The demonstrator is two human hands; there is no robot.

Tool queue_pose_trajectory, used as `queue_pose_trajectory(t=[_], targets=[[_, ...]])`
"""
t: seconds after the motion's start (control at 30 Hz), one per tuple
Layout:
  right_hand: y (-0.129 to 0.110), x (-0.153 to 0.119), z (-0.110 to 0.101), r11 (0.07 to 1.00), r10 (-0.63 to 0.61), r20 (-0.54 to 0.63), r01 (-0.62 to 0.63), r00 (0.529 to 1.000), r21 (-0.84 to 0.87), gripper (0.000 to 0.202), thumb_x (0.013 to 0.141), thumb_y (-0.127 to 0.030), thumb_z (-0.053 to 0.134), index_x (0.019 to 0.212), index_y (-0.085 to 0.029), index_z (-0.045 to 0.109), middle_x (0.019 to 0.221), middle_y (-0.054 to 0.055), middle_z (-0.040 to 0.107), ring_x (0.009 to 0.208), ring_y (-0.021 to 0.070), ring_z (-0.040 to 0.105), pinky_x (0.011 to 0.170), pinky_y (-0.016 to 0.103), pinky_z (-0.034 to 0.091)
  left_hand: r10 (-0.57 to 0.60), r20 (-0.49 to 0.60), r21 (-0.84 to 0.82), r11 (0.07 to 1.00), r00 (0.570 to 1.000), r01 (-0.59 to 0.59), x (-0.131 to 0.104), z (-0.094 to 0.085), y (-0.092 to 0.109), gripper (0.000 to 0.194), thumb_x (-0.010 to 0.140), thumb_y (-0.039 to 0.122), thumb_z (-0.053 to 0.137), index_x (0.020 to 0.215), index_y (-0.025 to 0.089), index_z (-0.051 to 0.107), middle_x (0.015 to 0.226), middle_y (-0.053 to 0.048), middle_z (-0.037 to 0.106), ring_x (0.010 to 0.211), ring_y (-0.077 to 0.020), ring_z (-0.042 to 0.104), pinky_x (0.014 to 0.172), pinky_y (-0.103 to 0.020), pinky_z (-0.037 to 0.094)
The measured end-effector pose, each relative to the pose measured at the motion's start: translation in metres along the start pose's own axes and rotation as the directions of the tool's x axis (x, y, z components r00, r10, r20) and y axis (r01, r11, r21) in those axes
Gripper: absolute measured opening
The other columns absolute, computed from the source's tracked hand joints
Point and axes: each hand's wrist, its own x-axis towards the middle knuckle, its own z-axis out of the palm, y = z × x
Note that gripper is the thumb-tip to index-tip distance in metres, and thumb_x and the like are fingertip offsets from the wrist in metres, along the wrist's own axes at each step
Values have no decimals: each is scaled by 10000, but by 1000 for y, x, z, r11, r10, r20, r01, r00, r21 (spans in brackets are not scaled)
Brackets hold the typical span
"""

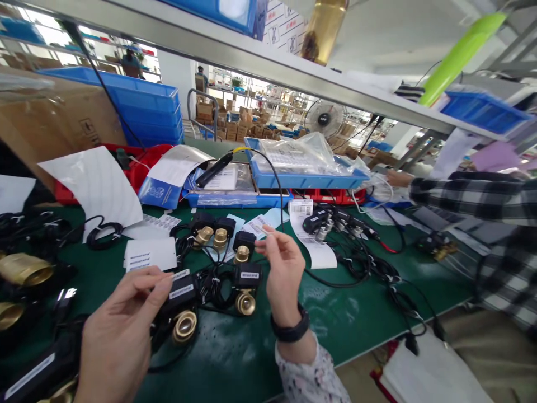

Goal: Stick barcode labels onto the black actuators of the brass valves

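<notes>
My left hand (pixel 130 319) is closed, thumb and fingers pinching a small white label (pixel 181 275) above a black valve actuator (pixel 181 292) with a brass valve body (pixel 184 326). My right hand (pixel 280 260), with a black wristband, is raised over the bench with thumb and forefinger together; what lies between them, if anything, is too small to name. Left of it sits another labelled actuator (pixel 248 274) with a brass fitting (pixel 245 303). A stack of white label sheets (pixel 151 253) lies beyond my left hand.
Larger brass valves (pixel 26 269) lie at the left. Blue trays (pixel 308 178), red bins (pixel 157 152) and a black cable (pixel 335 284) lie beyond and right. A person's checked sleeve (pixel 474 193) reaches in at the right, beside more cabled parts. A shelf (pixel 260 59) crosses above.
</notes>
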Motion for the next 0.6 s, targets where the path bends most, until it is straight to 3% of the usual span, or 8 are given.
queue_pose_trajectory(t=[0.07, 0.17, 0.27, 0.37, 0.43, 0.5, 0.6], targets=[[6, 7, -20, 987, 26, 51, -17, 998, -159, 340, 808, -337, 599, 1112, -187, 563, 1059, 99, 639, 813, 194, 627, 736, 344, 513, -33, -21, -21, 999, 999, 33, 9, -4, 2, 133, 658, 354, 737, 668, 252, 653, 913, 63, 611, 994, -131, 506, 941, -184, 349], [16, -2, -35, 907, 139, 275, -11, 951, -422, 698, 736, -257, 663, 1364, -217, 361, 1190, 107, 583, 1004, 233, 581, 869, 403, 473, -215, 34, 38, 976, 976, 213, 26, -1, 5, 233, 657, 394, 730, 829, 237, 711, 1005, 22, 654, 955, -142, 521, 779, -186, 409], [23, -2, -35, 861, 141, 369, 71, 919, -504, 725, 777, -244, 613, 1413, -222, 267, 1202, 102, 574, 1094, 243, 536, 945, 437, 415, -363, 198, -4, 929, 911, 371, 35, 12, 9, 315, 665, 373, 719, 929, 202, 702, 1012, -28, 669, 833, -143, 547, 645, -208, 421], [34, 28, -29, 806, 110, 387, 145, 916, -573, 745, 794, -237, 581, 1434, -179, 202, 1168, 133, 584, 1065, 266, 548, 923, 465, 417, -411, 312, -71, 889, 856, 453, 34, 26, 13, 241, 683, 235, 692, 915, 172, 697, 952, -51, 677, 763, -126, 567, 639, -206, 434], [46, 57, -25, 748, 138, 482, 228, 865, -623, 833, 725, -128, 599, 1442, -164, 176, 1201, 150, 563, 1105, 282, 524, 951, 481, 386, -437, 349, -78, 868, 829, 490, 30, 32, 16, 234, 672, 124, 658, 902, 150, 696, 923, -58, 676, 735, -115, 574, 627, -195, 434], [59, 83, -22, 729, 198, 599, 292, 776, -619, 914, 632, -11, 591, 1441, -168, 195, 1192, 137, 575, 1103, 275, 533, 957, 456, 390, -468, 378, -73, 845, 799, 530, 27, 35, 18, 287, 657, 45, 618, 919, 133, 692, 909, -63, 670, 712, -107, 574, 609, -186, 431], [75, 103, -21, 750, 253, 689, 313, 679, -583, 991, 575, 47, 596, 1447, -176, 181, 1046, 83, 644, 936, 228, 615, 878, 383, 460, -507, 395, -79, 812, 766, 579, 26, 33, 20, 334, 650, -5, 579, 944, 117, 681, 911, -67, 658, 702, -106, 579, 616, -189, 443]])
